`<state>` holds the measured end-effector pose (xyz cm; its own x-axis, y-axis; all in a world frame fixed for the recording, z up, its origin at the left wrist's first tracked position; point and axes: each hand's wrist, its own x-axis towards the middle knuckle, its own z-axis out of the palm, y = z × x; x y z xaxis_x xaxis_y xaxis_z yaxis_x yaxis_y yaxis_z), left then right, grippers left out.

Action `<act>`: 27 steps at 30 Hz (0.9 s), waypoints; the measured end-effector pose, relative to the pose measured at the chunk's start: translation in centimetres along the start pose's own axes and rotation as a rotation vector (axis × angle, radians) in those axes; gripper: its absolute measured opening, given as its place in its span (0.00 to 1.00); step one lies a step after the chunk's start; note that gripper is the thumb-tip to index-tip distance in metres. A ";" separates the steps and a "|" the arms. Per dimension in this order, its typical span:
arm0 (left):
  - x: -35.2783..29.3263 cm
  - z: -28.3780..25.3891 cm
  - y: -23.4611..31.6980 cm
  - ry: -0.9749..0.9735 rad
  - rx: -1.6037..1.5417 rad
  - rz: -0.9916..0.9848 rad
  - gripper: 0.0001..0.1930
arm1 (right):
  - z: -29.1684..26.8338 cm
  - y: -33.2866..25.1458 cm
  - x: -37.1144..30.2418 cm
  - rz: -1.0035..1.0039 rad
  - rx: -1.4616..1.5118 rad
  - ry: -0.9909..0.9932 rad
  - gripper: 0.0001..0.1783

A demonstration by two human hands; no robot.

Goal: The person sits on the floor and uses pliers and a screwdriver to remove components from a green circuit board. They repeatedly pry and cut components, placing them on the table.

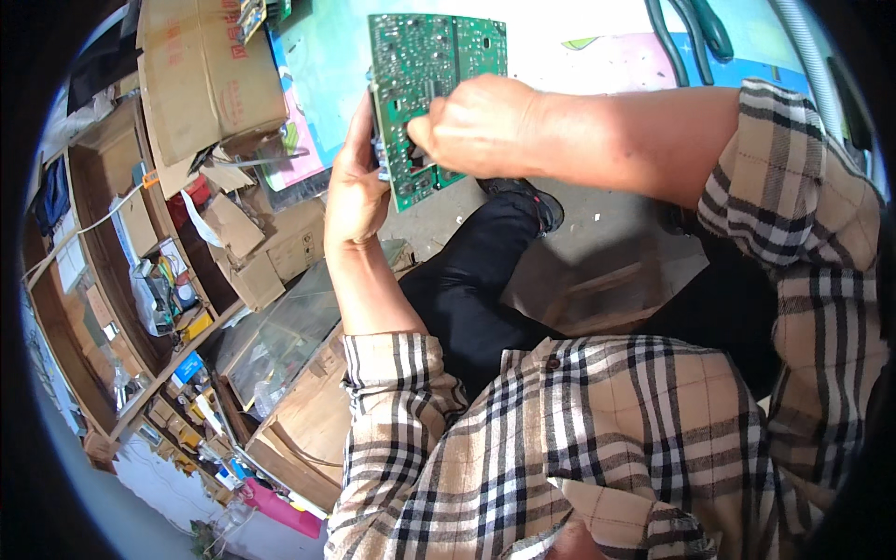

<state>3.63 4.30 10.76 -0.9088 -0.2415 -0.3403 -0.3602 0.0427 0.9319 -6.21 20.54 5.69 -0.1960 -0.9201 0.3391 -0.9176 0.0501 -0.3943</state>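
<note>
A green circuit board [415, 70] with many solder points stands nearly upright before me, over the near edge of the table. My left hand [357, 191] grips it from behind at its left edge, the fingers partly hidden by the board. Against the board's lower middle, my right hand [481, 126] is closed, thumb and fingers pressed together. Whatever those fingers may hold is hidden. Small components show along the board's left side, near my left fingers.
A table with a bright, colourful cover [327, 56] lies beyond my hands. Dark green tool handles [691, 42] rest on it at the right. A large cardboard box [210, 75] stands at the left, above wooden shelves [107, 308] full of small goods. A glass-topped case [280, 327] is beside my left arm.
</note>
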 end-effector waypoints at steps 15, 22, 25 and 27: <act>2.8 8.9 -3.1 -0.252 0.425 0.189 0.26 | -0.6 4.7 -12.4 0.508 -0.095 -0.209 0.11; 3.5 9.5 -4.1 -0.355 0.649 0.294 0.30 | 0.3 4.3 -14.1 0.627 0.014 -0.196 0.12; 3.6 10.0 -4.5 -0.307 0.722 0.453 0.30 | -0.2 4.1 -14.5 0.743 0.104 -0.276 0.14; 3.6 10.3 -4.5 -0.239 0.769 0.567 0.31 | -0.8 3.9 -14.3 0.807 0.208 -0.307 0.15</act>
<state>-0.15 13.21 4.02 -0.9773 0.2087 0.0365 0.1807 0.7313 0.6577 -7.26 34.19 -0.05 -0.6273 -0.7001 -0.3410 -0.4531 0.6843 -0.5714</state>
